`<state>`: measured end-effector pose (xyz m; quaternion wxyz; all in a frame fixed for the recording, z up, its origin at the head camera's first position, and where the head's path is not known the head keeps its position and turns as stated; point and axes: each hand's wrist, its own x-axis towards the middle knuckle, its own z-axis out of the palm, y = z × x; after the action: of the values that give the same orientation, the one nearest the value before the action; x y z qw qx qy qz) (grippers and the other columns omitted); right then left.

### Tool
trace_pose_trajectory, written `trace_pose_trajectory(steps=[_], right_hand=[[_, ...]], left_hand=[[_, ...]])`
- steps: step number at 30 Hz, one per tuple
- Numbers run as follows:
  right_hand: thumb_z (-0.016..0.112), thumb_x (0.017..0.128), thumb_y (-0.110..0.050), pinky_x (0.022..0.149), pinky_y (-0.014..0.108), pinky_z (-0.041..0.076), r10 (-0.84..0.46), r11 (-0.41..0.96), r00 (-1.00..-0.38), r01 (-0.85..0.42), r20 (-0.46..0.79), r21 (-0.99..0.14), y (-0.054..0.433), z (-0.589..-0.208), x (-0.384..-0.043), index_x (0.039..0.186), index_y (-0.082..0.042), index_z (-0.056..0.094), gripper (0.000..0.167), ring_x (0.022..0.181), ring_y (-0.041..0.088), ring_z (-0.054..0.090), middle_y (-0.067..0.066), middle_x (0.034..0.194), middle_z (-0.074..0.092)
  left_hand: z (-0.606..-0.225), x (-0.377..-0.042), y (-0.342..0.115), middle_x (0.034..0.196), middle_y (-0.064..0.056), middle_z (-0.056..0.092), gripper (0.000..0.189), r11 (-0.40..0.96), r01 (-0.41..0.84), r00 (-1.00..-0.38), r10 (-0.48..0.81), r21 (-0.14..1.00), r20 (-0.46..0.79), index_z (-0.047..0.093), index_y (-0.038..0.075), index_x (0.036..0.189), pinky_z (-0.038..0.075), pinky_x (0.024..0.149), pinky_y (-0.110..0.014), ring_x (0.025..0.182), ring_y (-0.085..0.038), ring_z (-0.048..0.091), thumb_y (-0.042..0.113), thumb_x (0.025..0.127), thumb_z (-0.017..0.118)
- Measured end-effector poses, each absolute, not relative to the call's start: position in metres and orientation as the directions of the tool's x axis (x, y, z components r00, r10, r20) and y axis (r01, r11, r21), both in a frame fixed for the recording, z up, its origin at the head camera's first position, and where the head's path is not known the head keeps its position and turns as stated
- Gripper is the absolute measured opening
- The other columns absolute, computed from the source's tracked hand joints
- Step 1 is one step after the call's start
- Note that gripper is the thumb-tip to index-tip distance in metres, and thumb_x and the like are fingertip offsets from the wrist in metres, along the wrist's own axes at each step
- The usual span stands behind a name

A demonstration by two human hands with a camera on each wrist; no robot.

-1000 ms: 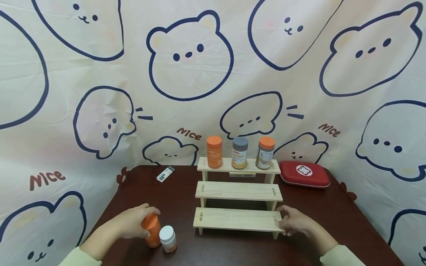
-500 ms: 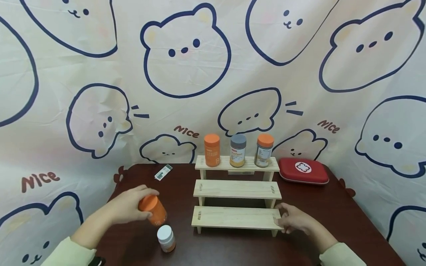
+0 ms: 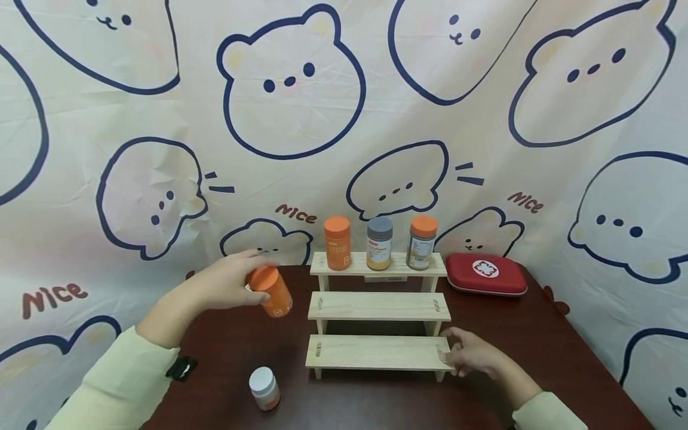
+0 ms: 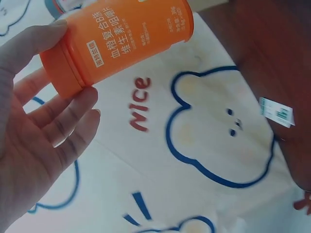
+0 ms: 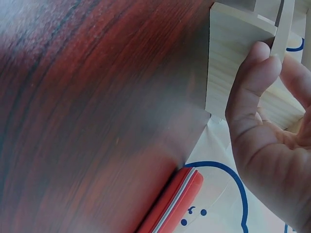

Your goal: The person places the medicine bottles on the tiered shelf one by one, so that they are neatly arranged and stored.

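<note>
My left hand [image 3: 228,280] holds an orange bottle [image 3: 275,294] by its cap, tilted and raised above the table left of the wooden shelf. In the left wrist view, thumb and fingers pinch the cap of that bottle [image 4: 126,41], and its white lettering shows. With my right hand [image 3: 475,353] I grip the right end of the lowest step of the three-step wooden shelf [image 3: 376,352]. The right wrist view shows thumb and fingers around the board's edge [image 5: 282,34]. A small white-capped bottle [image 3: 264,388] stands on the table at front left.
On the top step stand an orange bottle [image 3: 337,243], a grey-capped bottle [image 3: 379,243] and an orange-capped grey bottle [image 3: 421,242]. A red zip case [image 3: 486,275] lies right of the shelf. A small white-and-green packet [image 4: 277,112] lies on the table.
My left hand has lifted the orange bottle off the table beside the white-capped bottle and carried it up, away from me and rightward. The right hand stays on the lowest step.
</note>
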<state>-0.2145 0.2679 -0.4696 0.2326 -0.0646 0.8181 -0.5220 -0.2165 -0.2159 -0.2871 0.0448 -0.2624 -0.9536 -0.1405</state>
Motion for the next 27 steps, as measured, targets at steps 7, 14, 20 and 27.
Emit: trace_pose_trajectory(steps=[7, 14, 20, 27], right_hand=[[0.068, 0.084, -0.015, 0.049, 0.027, 0.047, -0.349, 0.43, -0.887, 0.133, -0.301, -0.893, 0.268, -0.473, -0.215, 0.128, 0.006, 0.038, 0.057, 0.055, 0.017, 0.058, 0.009, 0.069, 0.057], [0.068, 0.084, -0.014, 0.048, 0.027, 0.047, -0.347, 0.426, -0.891, 0.129, -0.294, -0.895, 0.27, -0.472, -0.214, 0.127, 0.006, 0.039, 0.056, 0.055, 0.018, 0.059, 0.01, 0.069, 0.056], [0.068, 0.084, -0.015, 0.048, 0.027, 0.048, -0.373, 0.403, -0.885, 0.117, -0.279, -0.908, 0.274, -0.472, -0.217, 0.127, 0.006, 0.039, 0.056, 0.055, 0.017, 0.059, 0.009, 0.067, 0.057], [0.069, 0.083, -0.014, 0.047, 0.024, 0.047, -0.39, 0.353, -0.88, 0.13, -0.272, -0.927, 0.276, -0.48, -0.219, 0.126, 0.005, 0.041, 0.055, 0.055, 0.015, 0.058, 0.008, 0.067, 0.057]], left_hand=[[-0.27, -0.226, -0.186, 0.113, -0.002, 0.058, 0.056, 0.798, 0.558, -0.83, 0.538, 0.226, 0.15, 0.057, 0.018, 0.129, 0.049, 0.074, -0.034, 0.09, -0.016, 0.054, 0.029, 0.077, 0.074], [-0.262, -0.233, -0.161, 0.121, -0.007, 0.057, 0.056, 0.795, 0.556, -0.831, 0.541, 0.241, 0.134, 0.056, 0.017, 0.131, 0.052, 0.077, -0.038, 0.095, -0.021, 0.055, 0.029, 0.079, 0.073], [-0.27, -0.244, -0.144, 0.125, -0.008, 0.056, 0.059, 0.789, 0.553, -0.832, 0.536, 0.267, 0.139, 0.051, 0.018, 0.135, 0.052, 0.081, -0.041, 0.1, -0.022, 0.057, 0.028, 0.081, 0.073], [-0.286, -0.255, -0.124, 0.124, -0.004, 0.056, 0.068, 0.762, 0.575, -0.815, 0.567, 0.296, 0.123, 0.042, 0.02, 0.141, 0.05, 0.087, -0.043, 0.101, -0.02, 0.056, 0.026, 0.08, 0.074]])
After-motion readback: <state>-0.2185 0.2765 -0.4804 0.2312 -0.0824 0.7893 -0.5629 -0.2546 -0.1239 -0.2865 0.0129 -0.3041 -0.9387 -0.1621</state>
